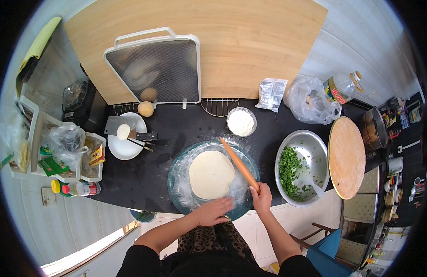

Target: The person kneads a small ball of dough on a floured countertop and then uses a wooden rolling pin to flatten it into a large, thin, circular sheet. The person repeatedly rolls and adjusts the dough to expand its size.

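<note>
A flat round of dough (211,175) lies on a floured round glass board (175,183), which rests on the black counter. My right hand (261,198) grips the lower end of a wooden rolling pin (239,164); the pin slants up and left, to the right of the dough. At the board's near edge, just below the dough, my left hand (215,211) is spread flat with nothing seen in it, slightly blurred. Beyond the board stands a bowl of white flour (241,122). To the right, a steel bowl (327,166) holds chopped greens (290,171) and a pale spoon.
A cleaver (113,125) lies across a white plate (125,152) at left, with chopsticks. Plastic baskets (104,152) and bottles (83,188) stand farther left. A round wooden board (347,157), plastic bag (312,104) and oil bottle (341,86) are at right. A mesh-patterned board (158,69) leans behind.
</note>
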### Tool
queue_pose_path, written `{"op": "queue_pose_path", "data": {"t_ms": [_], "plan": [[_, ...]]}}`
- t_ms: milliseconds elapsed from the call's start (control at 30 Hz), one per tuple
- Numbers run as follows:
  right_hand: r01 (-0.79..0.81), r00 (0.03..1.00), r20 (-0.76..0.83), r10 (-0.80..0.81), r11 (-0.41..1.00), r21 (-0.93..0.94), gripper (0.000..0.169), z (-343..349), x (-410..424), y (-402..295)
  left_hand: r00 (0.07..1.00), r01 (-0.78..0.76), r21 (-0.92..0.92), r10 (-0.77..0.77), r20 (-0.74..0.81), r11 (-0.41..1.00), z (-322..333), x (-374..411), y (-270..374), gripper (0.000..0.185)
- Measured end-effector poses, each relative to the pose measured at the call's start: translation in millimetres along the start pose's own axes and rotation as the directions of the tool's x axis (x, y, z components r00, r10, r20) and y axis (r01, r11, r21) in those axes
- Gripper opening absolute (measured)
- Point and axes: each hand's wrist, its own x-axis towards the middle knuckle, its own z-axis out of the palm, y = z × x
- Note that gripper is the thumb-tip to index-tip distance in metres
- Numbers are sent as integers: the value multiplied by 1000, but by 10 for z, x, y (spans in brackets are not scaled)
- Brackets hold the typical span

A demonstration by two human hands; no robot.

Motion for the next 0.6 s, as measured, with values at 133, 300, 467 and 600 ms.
{"op": "queue_pose_path", "data": {"t_ms": [133,300,467,600], "plan": [[-18,1000,4,18,1000,10,24,-22,-26,50,946,230,58,-209,-249,971,-97,74,118,68],[37,999,30,-37,999,9,25,-1,-10,21,999,17,63,-15,-33,998,54,-4,52,62],[269,956,130,-264,963,-26,28,23,85,-141,864,322,276,-400,305,905,-833,364,340,58],[407,890,199,-410,912,57,31,355,237,-431,752,587,255,-401,-523,768,-785,-25,-544,71]]}}
